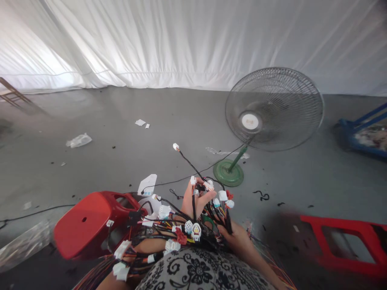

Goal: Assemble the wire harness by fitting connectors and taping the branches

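A wire harness (193,225) with black-taped branches and many white plugs lies across my lap and spills over both sides. My left hand (195,203) is closed around several of its branches, thumb pressed near a white connector with orange marks (208,185). One branch sticks up and forward from there, tipped by a small white connector (175,147). Lower right, my right hand (236,237) wraps around a bundle of black-taped wires; its fingertips are partly hidden. Near it hang a white connector (223,195) and a red connector (229,195). Another red connector (181,237) rests lower in the tangle.
A red stool (87,221) stands left, touching harness branches. Ahead is a floor fan (250,121) on a green base (228,173), its cord crossing the floor. At right are another red stool (323,237) and a blue-framed cart (356,131). Plastic scraps (79,140) litter the floor.
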### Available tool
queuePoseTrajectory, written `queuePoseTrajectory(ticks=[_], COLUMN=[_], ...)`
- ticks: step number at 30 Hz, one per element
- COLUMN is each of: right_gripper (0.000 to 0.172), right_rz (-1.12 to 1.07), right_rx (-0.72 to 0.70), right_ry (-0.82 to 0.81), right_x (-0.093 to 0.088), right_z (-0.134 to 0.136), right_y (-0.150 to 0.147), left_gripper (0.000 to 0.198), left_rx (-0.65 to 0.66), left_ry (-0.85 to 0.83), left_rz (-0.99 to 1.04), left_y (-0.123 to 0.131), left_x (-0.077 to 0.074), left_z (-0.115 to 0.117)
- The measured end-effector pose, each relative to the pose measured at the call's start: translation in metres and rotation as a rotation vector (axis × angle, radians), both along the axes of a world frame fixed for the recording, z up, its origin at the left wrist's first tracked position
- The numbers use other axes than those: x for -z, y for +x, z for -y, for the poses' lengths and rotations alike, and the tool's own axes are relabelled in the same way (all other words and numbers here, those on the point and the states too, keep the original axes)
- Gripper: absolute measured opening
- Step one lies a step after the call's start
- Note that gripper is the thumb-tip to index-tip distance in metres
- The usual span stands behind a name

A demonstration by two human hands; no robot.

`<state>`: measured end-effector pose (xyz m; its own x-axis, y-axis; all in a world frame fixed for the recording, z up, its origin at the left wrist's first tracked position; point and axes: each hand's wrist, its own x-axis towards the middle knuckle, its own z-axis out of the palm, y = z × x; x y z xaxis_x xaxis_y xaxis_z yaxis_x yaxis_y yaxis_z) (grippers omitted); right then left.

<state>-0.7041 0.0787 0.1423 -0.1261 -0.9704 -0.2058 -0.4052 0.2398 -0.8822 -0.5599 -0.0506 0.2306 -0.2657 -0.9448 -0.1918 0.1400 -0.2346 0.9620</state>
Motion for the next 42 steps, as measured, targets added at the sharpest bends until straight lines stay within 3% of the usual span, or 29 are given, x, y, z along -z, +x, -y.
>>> queuePoseTrajectory(ticks=[5,10,13,16,20,24,29,34,37,42], right_gripper=[0.041,0.047,0.061,0.076,0.091,0.069,0.047,0.039,0.031,0.021], right_rz=[0.109,0.148,0.23,0.452,0.571,0.355,0.072,-0.013,-0.097,-0.118], right_rx=[0.039,0.089,0.126,0.157,0.246,0.157,0.018,-0.035,-0.007,-0.038], right_ry=[0.027,0.091,0.115,0.082,0.005,0.033,-0.055,-0.123,-0.154,-0.196], right_x=[0.003,0.002,0.002,0.0,-0.004,-0.012,-0.029,-0.039,-0.046,-0.057], right_z=[0.0,0.002,0.002,0.001,-0.003,-0.006,-0.01,-0.007,-0.003,0.006], right_y=[0.0,-0.003,-0.006,-0.009,-0.012,-0.015,-0.014,-0.008,-0.004,-0.001], left_gripper=[0.032,0.03,0.03,0.04,0.055,0.035,0.022,0.024,0.037,0.03], left_rx=[0.158,0.222,0.266,0.28,0.139,0.11,0.059,0.048,0.06,0.207], left_ry=[-0.168,-0.322,-0.23,-0.076,0.138,0.32,0.315,0.331,0.399,0.447], left_rz=[0.008,-0.091,-0.206,-0.316,-0.431,-0.507,-0.521,-0.539,-0.548,-0.498], left_y=[0.005,0.007,0.004,0.001,-0.002,-0.001,0.001,-0.001,-0.001,0.002], left_x=[-0.003,-0.005,-0.004,-0.003,-0.005,-0.006,-0.01,-0.012,-0.01,-0.003], left_z=[-0.002,-0.004,-0.006,-0.01,-0.012,-0.009,-0.006,-0.008,-0.008,-0.013])
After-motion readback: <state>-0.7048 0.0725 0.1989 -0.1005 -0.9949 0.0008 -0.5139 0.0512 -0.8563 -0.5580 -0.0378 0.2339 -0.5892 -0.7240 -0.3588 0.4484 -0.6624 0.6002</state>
